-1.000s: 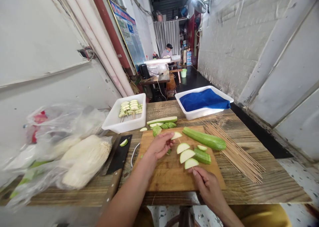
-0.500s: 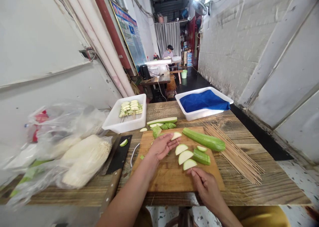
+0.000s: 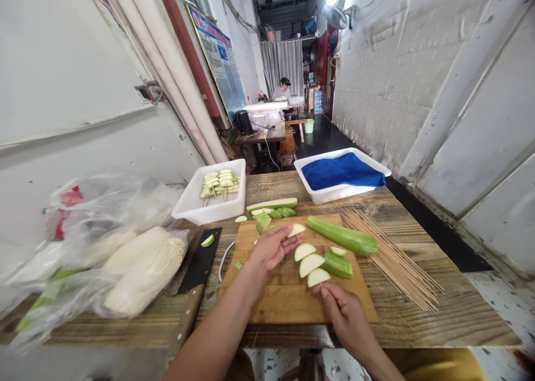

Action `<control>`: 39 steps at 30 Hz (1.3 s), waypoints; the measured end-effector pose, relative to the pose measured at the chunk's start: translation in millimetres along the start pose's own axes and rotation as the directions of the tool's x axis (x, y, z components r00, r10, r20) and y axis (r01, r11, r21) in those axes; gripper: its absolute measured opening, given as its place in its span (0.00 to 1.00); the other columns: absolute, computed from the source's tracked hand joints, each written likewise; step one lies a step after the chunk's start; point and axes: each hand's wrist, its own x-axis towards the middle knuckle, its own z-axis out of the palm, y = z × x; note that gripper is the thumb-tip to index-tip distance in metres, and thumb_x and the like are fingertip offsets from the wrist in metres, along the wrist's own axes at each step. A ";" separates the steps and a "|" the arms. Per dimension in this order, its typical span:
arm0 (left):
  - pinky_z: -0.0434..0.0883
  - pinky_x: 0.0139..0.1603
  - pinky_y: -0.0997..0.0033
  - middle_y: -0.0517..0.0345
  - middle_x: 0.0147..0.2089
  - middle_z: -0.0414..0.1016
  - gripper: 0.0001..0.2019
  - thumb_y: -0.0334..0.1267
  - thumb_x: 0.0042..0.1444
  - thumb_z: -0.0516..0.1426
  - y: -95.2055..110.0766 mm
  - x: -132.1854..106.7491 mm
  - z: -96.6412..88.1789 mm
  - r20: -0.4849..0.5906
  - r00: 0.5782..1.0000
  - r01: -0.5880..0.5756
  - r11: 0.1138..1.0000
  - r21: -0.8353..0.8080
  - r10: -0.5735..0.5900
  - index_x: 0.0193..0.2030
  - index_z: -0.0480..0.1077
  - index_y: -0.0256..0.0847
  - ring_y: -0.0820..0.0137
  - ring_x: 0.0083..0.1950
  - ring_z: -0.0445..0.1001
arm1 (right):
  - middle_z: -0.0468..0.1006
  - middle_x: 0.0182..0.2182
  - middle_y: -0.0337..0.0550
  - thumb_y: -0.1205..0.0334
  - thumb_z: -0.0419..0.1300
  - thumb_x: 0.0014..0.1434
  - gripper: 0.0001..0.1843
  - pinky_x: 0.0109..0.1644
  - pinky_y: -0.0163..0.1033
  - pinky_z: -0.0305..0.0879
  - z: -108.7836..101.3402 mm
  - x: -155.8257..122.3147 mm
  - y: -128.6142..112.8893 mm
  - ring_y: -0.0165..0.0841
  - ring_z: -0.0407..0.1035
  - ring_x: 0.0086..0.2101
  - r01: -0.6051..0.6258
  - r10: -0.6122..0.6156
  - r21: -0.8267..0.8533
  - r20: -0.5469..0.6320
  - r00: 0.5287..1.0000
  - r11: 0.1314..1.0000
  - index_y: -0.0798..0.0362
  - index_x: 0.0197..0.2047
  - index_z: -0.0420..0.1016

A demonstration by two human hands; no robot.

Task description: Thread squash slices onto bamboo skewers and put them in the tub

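Observation:
On the wooden cutting board [image 3: 276, 297] a thin bamboo skewer carries three pale zucchini slices [image 3: 310, 264] in a row. My right hand [image 3: 345, 314] pinches the near end of that skewer just below the lowest slice. My left hand [image 3: 271, 247] rests on the board beyond them, its fingers curled around a fourth slice [image 3: 296, 229] at the skewer's far tip. A whole green zucchini [image 3: 343, 235] and a shorter cut piece [image 3: 337, 264] lie on the board's right side.
A pile of bare skewers [image 3: 393, 258] lies right of the board. A white tray [image 3: 211, 194] of finished skewers stands at the back left, another tray holds a blue cloth [image 3: 343, 169]. A cleaver [image 3: 196, 275] and bagged enoki mushrooms [image 3: 137, 269] lie left. A person sits far behind.
The hands and skewer have barely moved; the right hand slid slightly up toward the lowest slice. The camera has tilted down a little.

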 end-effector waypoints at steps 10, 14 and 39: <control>0.73 0.45 0.66 0.41 0.39 0.76 0.04 0.28 0.52 0.56 -1.2 -0.6 -1.4 0.001 1.000 -0.013 1.000 -0.004 0.013 0.35 0.69 0.29 0.63 0.41 0.76 | 0.79 0.31 0.47 0.59 0.47 0.62 0.16 0.35 0.33 0.65 1.5 1.3 2.8 0.35 0.73 0.32 -0.002 0.002 0.001 0.000 1.000 1.000 0.56 0.36 0.74; 0.74 0.43 0.68 0.43 0.40 0.76 0.04 0.28 0.52 0.56 -4.2 -1.4 0.1 -0.011 1.000 -0.026 1.000 0.012 0.026 0.35 0.69 0.30 0.64 0.40 0.76 | 0.78 0.31 0.47 0.59 0.46 0.62 0.17 0.35 0.33 0.65 1.6 2.2 3.0 0.35 0.72 0.31 0.002 -0.002 0.001 0.001 1.000 1.000 0.56 0.36 0.74; 0.73 0.37 0.72 0.46 0.35 0.77 0.03 0.27 0.51 0.55 -15.3 -4.8 3.8 -0.093 0.992 -0.091 0.996 0.000 0.091 0.33 0.69 0.32 0.67 0.35 0.77 | 0.78 0.30 0.46 0.59 0.46 0.62 0.15 0.35 0.33 0.65 1.5 1.4 4.6 0.34 0.72 0.32 0.016 -0.016 -0.005 0.005 1.000 1.000 0.55 0.36 0.73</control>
